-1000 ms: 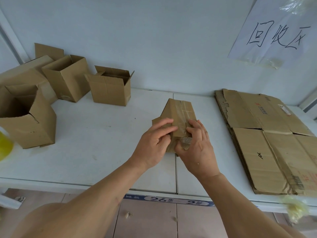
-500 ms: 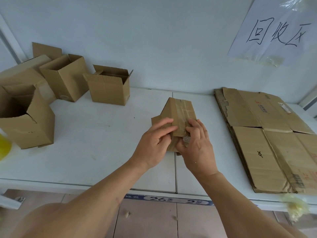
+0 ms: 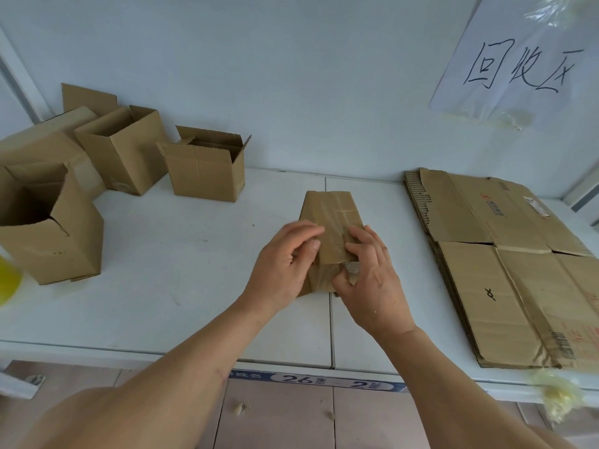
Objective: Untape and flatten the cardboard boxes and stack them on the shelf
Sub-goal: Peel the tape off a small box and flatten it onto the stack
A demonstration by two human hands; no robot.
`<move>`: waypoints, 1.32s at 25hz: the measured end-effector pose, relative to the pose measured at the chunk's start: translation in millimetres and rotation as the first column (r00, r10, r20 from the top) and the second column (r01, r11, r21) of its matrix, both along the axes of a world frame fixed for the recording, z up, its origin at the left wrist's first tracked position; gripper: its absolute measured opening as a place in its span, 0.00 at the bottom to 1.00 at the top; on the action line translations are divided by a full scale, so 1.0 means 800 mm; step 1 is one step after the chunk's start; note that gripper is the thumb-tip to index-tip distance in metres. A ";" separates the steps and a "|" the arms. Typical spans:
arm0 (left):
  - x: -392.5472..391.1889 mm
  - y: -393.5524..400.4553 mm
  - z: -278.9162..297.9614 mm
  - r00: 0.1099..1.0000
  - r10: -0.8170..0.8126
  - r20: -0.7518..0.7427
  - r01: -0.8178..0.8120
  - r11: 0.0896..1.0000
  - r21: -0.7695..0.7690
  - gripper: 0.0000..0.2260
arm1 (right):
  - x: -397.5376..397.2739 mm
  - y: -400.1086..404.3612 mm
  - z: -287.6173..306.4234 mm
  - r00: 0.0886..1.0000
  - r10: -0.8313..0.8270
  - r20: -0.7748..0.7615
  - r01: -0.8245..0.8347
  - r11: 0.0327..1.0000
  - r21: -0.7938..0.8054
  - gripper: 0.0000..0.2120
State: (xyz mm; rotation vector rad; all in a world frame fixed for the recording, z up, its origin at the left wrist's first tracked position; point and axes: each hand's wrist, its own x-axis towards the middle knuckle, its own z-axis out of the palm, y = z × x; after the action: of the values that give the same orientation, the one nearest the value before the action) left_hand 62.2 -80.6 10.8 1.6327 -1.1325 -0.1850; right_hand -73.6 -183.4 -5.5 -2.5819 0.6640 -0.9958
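Hardly moved, taped box [image 3: 330, 218] stays between both hands' fingers [image 3: 359, 238].

The scene is brightly and evenly lit by soft, diffuse light whose source is out of frame. Shadows are faint: a pale grey one lies on the white shelf [image 3: 162, 270] just right of the open box [image 3: 48, 228] at its left end, and another under the hands. No hard glare shows, only a mild sheen on the taped paper sign [image 3: 518, 66] on the wall above the flattened stack [image 3: 505, 267]. Wide-angle distortion bows the shelf's front edge and the wall's frame lines. A yellow smear [image 3: 8, 280] left of the open box is out of focus, and so is a pale one [image 3: 557, 393] below the stack.
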 end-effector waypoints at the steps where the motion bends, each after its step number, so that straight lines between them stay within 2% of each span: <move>1: 0.008 -0.004 0.005 1.000 0.011 -0.014 -0.011 0.999 0.039 0.16 | 0.000 0.000 0.002 0.999 0.042 0.008 -0.042 0.999 0.003 0.16; 4: 0.034 -0.011 0.022 0.973 -0.042 -0.228 0.100 0.963 0.251 0.37 | 0.001 -0.001 0.007 0.990 0.135 0.032 -0.134 0.991 -0.008 0.14; 6: 0.047 -0.013 0.026 0.931 -0.078 -0.357 0.191 0.937 0.292 0.44 | -0.001 -0.002 0.011 0.983 0.178 0.042 -0.179 0.984 0.024 0.15; 9: 0.070 -0.015 0.023 0.925 -0.061 -0.376 0.185 0.934 0.304 0.48 | -0.004 0.002 0.018 0.987 0.160 0.021 -0.161 0.983 0.085 0.25; 11: 0.081 -0.017 0.022 0.869 -0.067 -0.489 0.210 0.947 0.244 0.49 | -0.001 0.010 0.018 0.994 0.102 0.029 -0.103 0.994 0.031 0.31; 13: 0.084 -0.019 0.023 0.805 -0.101 -0.584 0.268 0.941 0.206 0.47 | 0.001 0.014 0.014 0.994 0.100 0.039 -0.099 0.995 -0.030 0.31; 14: 0.081 -0.020 0.025 0.806 -0.092 -0.584 0.270 0.936 0.226 0.45 | 0.001 0.011 0.014 0.994 0.102 0.032 -0.100 0.993 -0.067 0.30; 17: 0.073 -0.014 0.027 0.876 -0.012 -0.481 0.178 0.937 0.302 0.41 | -0.006 -0.011 0.017 0.995 0.102 -0.022 -0.104 0.986 -0.130 0.24; 19: 0.060 -0.005 0.026 0.902 -0.015 -0.431 0.185 0.916 0.356 0.38 | -0.011 -0.029 0.023 0.997 0.052 -0.054 -0.058 0.991 -0.117 0.20; 22: 0.033 0.006 0.018 0.890 -0.130 -0.437 0.317 0.865 0.390 0.37 | -0.013 -0.045 0.034 0.994 -0.038 -0.098 0.043 0.998 0.049 0.17; 25: 0.028 0.008 0.014 0.909 -0.194 -0.368 0.355 0.823 0.444 0.36 | -0.015 -0.049 0.041 0.982 -0.061 -0.181 0.099 0.973 0.209 0.13; 27: 0.027 0.007 0.011 0.927 -0.243 -0.286 0.360 0.791 0.495 0.36 | -0.019 -0.054 0.037 0.973 -0.038 -0.225 0.089 0.972 0.217 0.15; 29: 0.021 0.003 0.001 0.954 -0.261 -0.146 0.298 0.803 0.517 0.37 | -0.023 -0.055 0.038 0.969 -0.010 -0.246 0.071 0.968 0.241 0.20; 31: 0.019 -0.004 -0.008 0.966 -0.255 -0.034 0.239 0.842 0.484 0.35 | -0.023 -0.049 0.041 0.962 0.062 -0.266 0.036 0.936 0.349 0.21; 33: 0.021 -0.011 -0.015 0.967 -0.256 0.004 0.227 0.865 0.447 0.33 | -0.021 -0.046 0.040 0.964 0.114 -0.242 0.010 0.889 0.458 0.25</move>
State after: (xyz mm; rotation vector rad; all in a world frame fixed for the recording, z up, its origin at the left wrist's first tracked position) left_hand 78.9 -89.8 -1.4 1.8970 -1.4190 -0.5970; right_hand -90.4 -220.0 26.7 -2.3042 0.7808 -0.4092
